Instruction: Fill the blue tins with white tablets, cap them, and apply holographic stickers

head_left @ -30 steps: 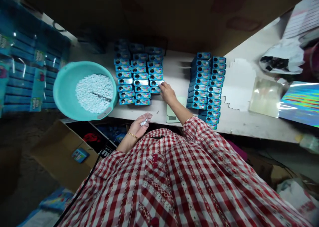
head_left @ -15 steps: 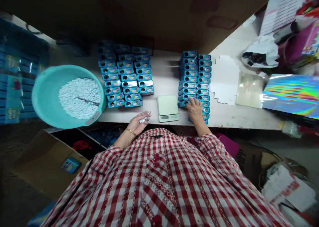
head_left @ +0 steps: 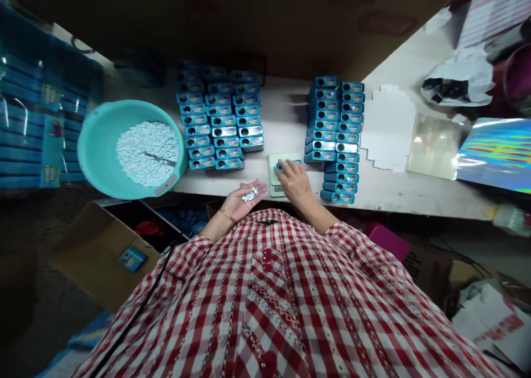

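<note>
a teal bowl [head_left: 95, 151] sits left of the left hand, with box rows [head_left: 219, 126] beyond both hands. left hand [head_left: 244, 198] is cupped palm-up, loosely open, cradling white pellets [head_left: 250, 194]. right hand [head_left: 296, 180], fingers curled, grips a blue box [head_left: 281, 167] on the scale [head_left: 274, 189] just right of the left hand.

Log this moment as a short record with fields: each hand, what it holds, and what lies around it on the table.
left hand: cupped palm up, white pieces in it
right hand: holds a blue box on the scale
basin: teal basin left of the hands, white heap in it
boxes: left block of blue boxes; right block of blue boxes
also: flat white cartons on the table, right of the boxes
</note>
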Demonstrator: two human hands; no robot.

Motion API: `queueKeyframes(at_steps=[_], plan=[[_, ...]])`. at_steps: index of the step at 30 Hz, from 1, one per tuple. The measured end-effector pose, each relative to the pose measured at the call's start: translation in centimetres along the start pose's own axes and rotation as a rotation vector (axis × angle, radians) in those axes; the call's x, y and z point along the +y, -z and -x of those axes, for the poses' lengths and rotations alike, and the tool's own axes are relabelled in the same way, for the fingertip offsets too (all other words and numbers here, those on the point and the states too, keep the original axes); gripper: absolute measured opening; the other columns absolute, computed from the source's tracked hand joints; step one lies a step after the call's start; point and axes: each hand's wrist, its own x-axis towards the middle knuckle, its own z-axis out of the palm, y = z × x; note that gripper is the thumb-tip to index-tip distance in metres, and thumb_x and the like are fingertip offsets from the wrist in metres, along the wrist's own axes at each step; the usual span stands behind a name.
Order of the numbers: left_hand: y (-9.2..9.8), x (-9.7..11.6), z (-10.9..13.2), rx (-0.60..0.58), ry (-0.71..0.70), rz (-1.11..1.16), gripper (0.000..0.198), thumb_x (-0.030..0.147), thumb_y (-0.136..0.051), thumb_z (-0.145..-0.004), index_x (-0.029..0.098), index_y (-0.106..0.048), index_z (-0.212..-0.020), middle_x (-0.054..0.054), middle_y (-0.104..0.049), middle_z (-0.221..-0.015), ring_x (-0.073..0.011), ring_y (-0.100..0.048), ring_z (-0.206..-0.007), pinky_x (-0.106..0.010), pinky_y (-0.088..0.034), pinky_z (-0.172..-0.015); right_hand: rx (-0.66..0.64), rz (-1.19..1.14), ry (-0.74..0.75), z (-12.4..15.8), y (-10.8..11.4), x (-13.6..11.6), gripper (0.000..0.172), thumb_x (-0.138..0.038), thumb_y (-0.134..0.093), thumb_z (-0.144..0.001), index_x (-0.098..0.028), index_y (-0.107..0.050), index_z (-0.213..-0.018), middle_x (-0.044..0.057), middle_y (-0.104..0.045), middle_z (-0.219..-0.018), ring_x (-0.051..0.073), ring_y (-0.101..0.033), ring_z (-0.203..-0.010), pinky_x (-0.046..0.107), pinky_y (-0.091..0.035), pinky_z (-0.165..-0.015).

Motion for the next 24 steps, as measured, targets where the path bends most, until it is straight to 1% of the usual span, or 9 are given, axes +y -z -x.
queueKeyframes(at_steps=[2,4,5,8,12,15,17,21,24], plan=[[0.6,-0.3,0.3,-0.008,-0.011,-0.007,0.036,0.001,-0.046,-0.075,0.009,-0.061,-0.107,-0.011,-0.07,-0.093,-0.0186,-0.066,-0.094,-0.032,-0.051,-0.089,-0.081,-0.113,0.099,0.2,-0.2,-2.4,0.029,-0.018,-0.042,-0.092,-0.016,-0.057,-0.117,0.014,-0.055,-0.123,0.023,-0.048,-0.106,0.04,-0.039,-0.09],[1.3,-0.7,0.6,-0.003,-0.01,-0.02,0.038,-0.002,-0.046,-0.072,0.012,-0.062,-0.103,-0.007,-0.07,-0.081,-0.0174,-0.067,-0.087,-0.033,-0.052,-0.086,-0.196,-0.189,0.199,0.3,-0.5,-4.7,0.028,-0.017,-0.043,-0.092,-0.013,-0.057,-0.116,0.014,-0.058,-0.116,0.022,-0.051,-0.101,0.037,-0.042,-0.086],[1.6,-0.9,0.8,0.006,-0.004,-0.027,0.038,-0.004,-0.046,-0.07,0.013,-0.063,-0.099,-0.005,-0.069,-0.077,-0.0168,-0.067,-0.084,-0.033,-0.053,-0.085,-0.243,-0.209,0.224,0.2,-0.7,-5.6,0.027,-0.016,-0.043,-0.091,-0.012,-0.057,-0.114,0.014,-0.059,-0.112,0.022,-0.051,-0.1,0.036,-0.043,-0.085],[2.4,-1.5,1.3,0.03,0.015,-0.04,0.037,-0.006,-0.046,-0.065,0.012,-0.064,-0.092,-0.004,-0.067,-0.074,-0.0164,-0.066,-0.081,-0.032,-0.053,-0.083,-0.327,-0.231,0.272,0.1,-1.3,-7.1,0.022,-0.016,-0.046,-0.09,-0.01,-0.059,-0.107,0.013,-0.06,-0.105,0.021,-0.052,-0.098,0.035,-0.044,-0.085],[2.9,-1.7,2.0,0.03,0.01,-0.059,0.033,-0.007,-0.047,-0.061,0.011,-0.064,-0.082,-0.005,-0.066,-0.073,-0.0182,-0.065,-0.083,-0.032,-0.053,-0.082,-0.353,-0.224,0.338,0.2,-1.9,-7.2,0.02,-0.017,-0.046,-0.091,-0.012,-0.059,-0.105,0.01,-0.059,-0.103,0.02,-0.053,-0.097,0.031,-0.046,-0.08],[2.9,-1.7,2.3,0.01,0.01,-0.089,0.026,-0.007,-0.049,-0.06,0.011,-0.062,-0.074,-0.003,-0.063,-0.065,-0.0157,-0.064,-0.071,-0.029,-0.054,-0.073,-0.343,-0.254,0.314,0.3,-2.1,-7.3,0.021,-0.021,-0.046,-0.091,-0.015,-0.057,-0.107,0.009,-0.058,-0.105,0.019,-0.053,-0.097,0.03,-0.047,-0.075],[2.8,-1.8,2.4,0.005,0.021,-0.116,0.024,-0.006,-0.05,-0.061,0.011,-0.062,-0.072,-0.002,-0.061,-0.062,-0.0143,-0.063,-0.065,-0.027,-0.054,-0.068,-0.342,-0.294,0.292,0.4,-2.2,-7.3,0.022,-0.024,-0.047,-0.091,-0.017,-0.056,-0.109,0.008,-0.057,-0.107,0.019,-0.053,-0.098,0.029,-0.047,-0.074],[3.1,-2.4,2.1,0.041,0.03,-0.131,0.023,-0.006,-0.052,-0.063,0.011,-0.063,-0.075,-0.004,-0.064,-0.065,-0.0168,-0.065,-0.069,-0.029,-0.054,-0.072,-0.386,-0.35,0.275,0.5,-2.0,-7.2,0.024,-0.02,-0.049,-0.089,-0.014,-0.057,-0.11,0.01,-0.058,-0.107,0.02,-0.053,-0.099,0.03,-0.046,-0.076],[3.6,-2.6,1.7,0.074,0.078,-0.13,0.021,-0.005,-0.051,-0.065,0.011,-0.063,-0.074,-0.006,-0.065,-0.067,-0.0179,-0.066,-0.07,-0.031,-0.054,-0.073,-0.417,-0.381,0.263,0.6,-2.0,-7.0,0.025,-0.015,-0.051,-0.086,-0.012,-0.058,-0.109,0.01,-0.059,-0.106,0.02,-0.054,-0.098,0.03,-0.045,-0.078]])
